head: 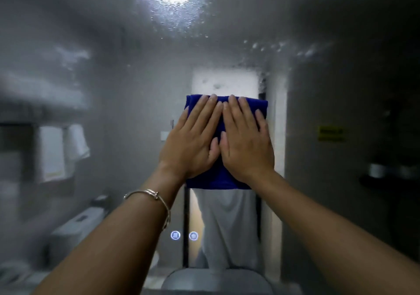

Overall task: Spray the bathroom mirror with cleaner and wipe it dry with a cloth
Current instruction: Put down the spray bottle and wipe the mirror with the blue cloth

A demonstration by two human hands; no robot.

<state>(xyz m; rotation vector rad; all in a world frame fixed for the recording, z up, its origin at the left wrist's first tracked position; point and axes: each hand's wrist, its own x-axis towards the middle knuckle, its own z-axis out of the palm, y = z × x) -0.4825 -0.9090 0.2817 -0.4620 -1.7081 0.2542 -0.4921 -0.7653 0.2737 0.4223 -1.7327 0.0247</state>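
The bathroom mirror [113, 71] fills the view, hazy and dotted with spray droplets near the top around a reflected ceiling light. A folded blue cloth [218, 178] lies flat against the glass at the centre. My left hand [193, 142] presses on the cloth's left half with straight fingers; a silver bracelet sits on that wrist. Beside it, touching thumb to thumb, my right hand [245, 142] presses the right half, fingers also straight. No spray bottle is in view.
Two lit round touch buttons [184, 235] glow low on the mirror. The reflection shows white towels [63, 151] on the left, a toilet [77, 228] lower left, a yellow sign [331, 133] on the right and a person's white garment below the cloth.
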